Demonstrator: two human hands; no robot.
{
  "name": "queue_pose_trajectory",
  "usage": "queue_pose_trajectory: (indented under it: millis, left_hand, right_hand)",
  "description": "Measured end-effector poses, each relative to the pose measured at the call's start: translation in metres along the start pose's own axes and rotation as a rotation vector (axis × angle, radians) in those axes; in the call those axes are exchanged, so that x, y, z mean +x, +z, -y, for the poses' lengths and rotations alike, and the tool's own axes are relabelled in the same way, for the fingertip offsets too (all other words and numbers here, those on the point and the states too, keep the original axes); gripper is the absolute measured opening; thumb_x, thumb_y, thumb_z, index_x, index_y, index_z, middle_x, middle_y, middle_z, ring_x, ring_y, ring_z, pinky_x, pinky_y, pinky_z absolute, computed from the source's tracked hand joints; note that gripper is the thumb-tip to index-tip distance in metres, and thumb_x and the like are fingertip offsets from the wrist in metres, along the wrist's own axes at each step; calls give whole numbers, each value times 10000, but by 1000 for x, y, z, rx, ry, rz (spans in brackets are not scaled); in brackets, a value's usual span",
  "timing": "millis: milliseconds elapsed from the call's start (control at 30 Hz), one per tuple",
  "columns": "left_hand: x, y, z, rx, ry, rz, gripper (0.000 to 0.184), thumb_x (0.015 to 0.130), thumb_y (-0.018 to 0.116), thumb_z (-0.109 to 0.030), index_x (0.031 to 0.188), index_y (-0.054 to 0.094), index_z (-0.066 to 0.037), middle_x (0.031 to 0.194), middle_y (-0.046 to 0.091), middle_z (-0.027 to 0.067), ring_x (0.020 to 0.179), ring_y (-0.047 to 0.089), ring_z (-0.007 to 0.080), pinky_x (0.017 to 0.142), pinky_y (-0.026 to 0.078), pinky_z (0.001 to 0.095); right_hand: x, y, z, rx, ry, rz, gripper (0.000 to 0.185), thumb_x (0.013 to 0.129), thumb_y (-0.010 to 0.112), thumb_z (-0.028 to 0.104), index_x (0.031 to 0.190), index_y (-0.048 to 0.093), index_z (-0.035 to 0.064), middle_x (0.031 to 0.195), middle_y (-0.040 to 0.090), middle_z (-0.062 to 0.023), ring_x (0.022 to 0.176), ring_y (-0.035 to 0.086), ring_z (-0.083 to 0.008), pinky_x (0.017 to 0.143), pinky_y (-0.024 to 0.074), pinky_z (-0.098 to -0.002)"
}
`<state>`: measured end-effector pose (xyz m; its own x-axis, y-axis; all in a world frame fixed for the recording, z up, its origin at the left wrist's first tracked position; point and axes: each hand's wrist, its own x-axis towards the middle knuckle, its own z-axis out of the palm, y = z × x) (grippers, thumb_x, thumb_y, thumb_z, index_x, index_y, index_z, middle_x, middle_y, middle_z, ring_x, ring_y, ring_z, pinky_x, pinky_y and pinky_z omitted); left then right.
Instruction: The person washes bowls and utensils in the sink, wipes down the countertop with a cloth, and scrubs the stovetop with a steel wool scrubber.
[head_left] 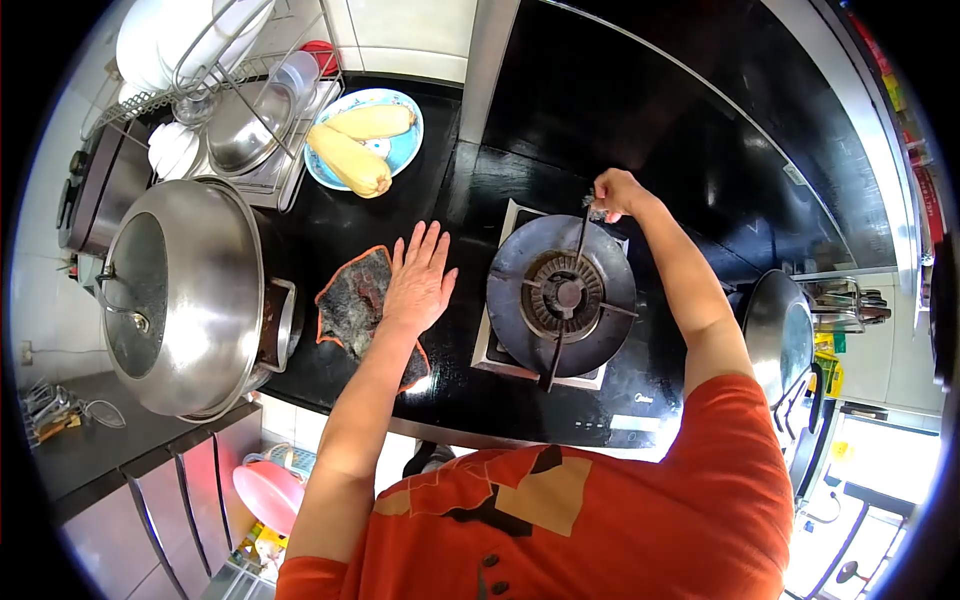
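My left hand lies flat with its fingers stretched out, at the right edge of a dark grey cloth with orange edging on the black counter. My forearm passes over part of that cloth. At the back of the gas burner, my right hand is closed on a small grey scrubber that looks like steel wool. The scrubber is at the far prong of the dark round pot stand. My fingers partly hide it.
A large steel wok with a domed glass lid stands at the left. Behind are a blue bowl with two peeled yellow vegetables and a dish rack. Another lidded pan sits right, beyond my right arm.
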<state>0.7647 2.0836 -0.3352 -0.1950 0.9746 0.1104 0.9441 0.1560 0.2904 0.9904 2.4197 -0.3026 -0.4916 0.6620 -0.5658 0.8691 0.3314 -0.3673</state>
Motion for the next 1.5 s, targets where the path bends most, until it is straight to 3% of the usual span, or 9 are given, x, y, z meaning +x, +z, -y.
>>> queue_pose_trajectory:
  millis: [167,367,400,467,633,833,1000,1267,1500]
  left_hand:
    - [0,-1,-1,4,-4,0,543,921,546,-247,1399,405,-31,1514,299,122,1432,209,295,1151,194,510]
    - [1,-1,-3,29,-3,29,541,930,529,-255,1407,395,-35,1517,295,115,1432,209,290,1158,187,496]
    - [1,-1,-1,34,-3,32,542,931,527,-255,1409,392,-37,1517,296,113,1433,209,289,1159,184,494]
    - [1,0,-1,35,5,16,539,932,525,-256,1409,395,-40,1519,295,114,1433,211,289,1158,186,494]
    - [2,-2,-4,27,-2,36,534,937,517,-251,1407,395,-29,1524,281,126,1438,196,294,1163,168,495]
    - [4,1,-2,46,-17,64,554,948,491,-277,1436,363,-48,1544,247,116,1451,152,293,1170,136,494]
    - [3,1,-4,53,-17,82,560,938,503,-272,1435,371,-49,1546,246,110,1450,154,296,1169,136,492]
    - [3,2,-3,62,0,60,545,940,511,-222,1440,364,-62,1552,242,95,1450,167,286,1168,147,476]
    - [3,2,-4,74,4,68,551,932,526,-211,1436,366,-59,1545,250,98,1443,180,298,1167,157,481]
  right_hand:
    - [10,11,54,-277,19,-104,136,704,680,-28,840,681,-38,775,689,-199,724,705,-324,667,575,-422]
    - [32,85,189,-673,-299,-540,137,797,641,80,884,747,81,950,721,-101,885,703,-251,773,571,-353]
    - [30,83,184,-550,-404,-587,133,758,645,40,856,736,38,886,701,-197,840,703,-318,740,578,-373]
    - [14,68,171,-629,-257,-460,132,790,657,112,878,750,82,933,725,-89,908,700,-247,784,567,-335]
    - [20,27,17,-446,7,-414,195,865,562,136,927,734,69,1007,692,-175,975,671,-330,839,545,-416]
    - [-25,11,-85,-308,183,-546,200,746,727,205,878,711,56,951,692,-192,933,672,-339,858,535,-409]
    - [3,32,16,-254,-79,-432,312,720,790,323,870,722,57,946,695,-150,938,666,-325,840,533,-411]
    - [-54,32,-137,-201,51,-544,256,690,794,310,697,688,77,762,684,-132,737,671,-295,696,538,-399]
    - [-32,39,-40,-152,-177,-495,232,707,784,257,798,690,65,887,686,-144,899,656,-322,810,518,-421]
